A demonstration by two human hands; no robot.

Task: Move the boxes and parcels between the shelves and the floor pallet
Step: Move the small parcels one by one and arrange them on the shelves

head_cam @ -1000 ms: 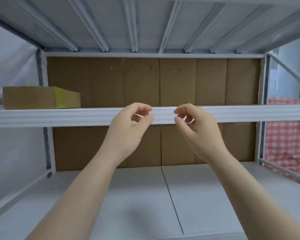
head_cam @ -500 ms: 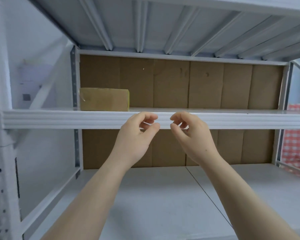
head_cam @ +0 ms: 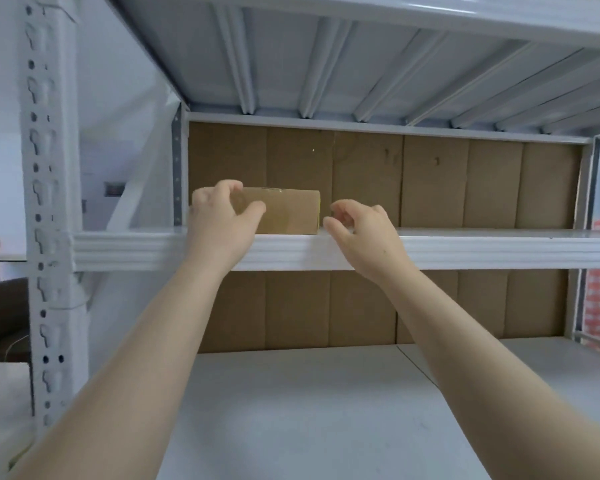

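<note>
Centre frame, cardboard box (head_cam: pixel 284 211) behind shelf beam (head_cam: pixel 465 249), left hand (head_cam: pixel 222 220) hid its left end, apparently gripping, right hand (head_cam: pixel 361 233) loosely curled alongside, empty, chair (head_cam: pixel 0 323) lower left.

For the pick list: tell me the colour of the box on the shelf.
Brown cardboard box, yellow right edge; head view.

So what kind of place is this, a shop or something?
Most likely a storeroom or small warehouse. There is a white metal shelving rack with a slotted upright, one cardboard box sitting on its shelf, and brown cardboard sheets lining the back.
</note>
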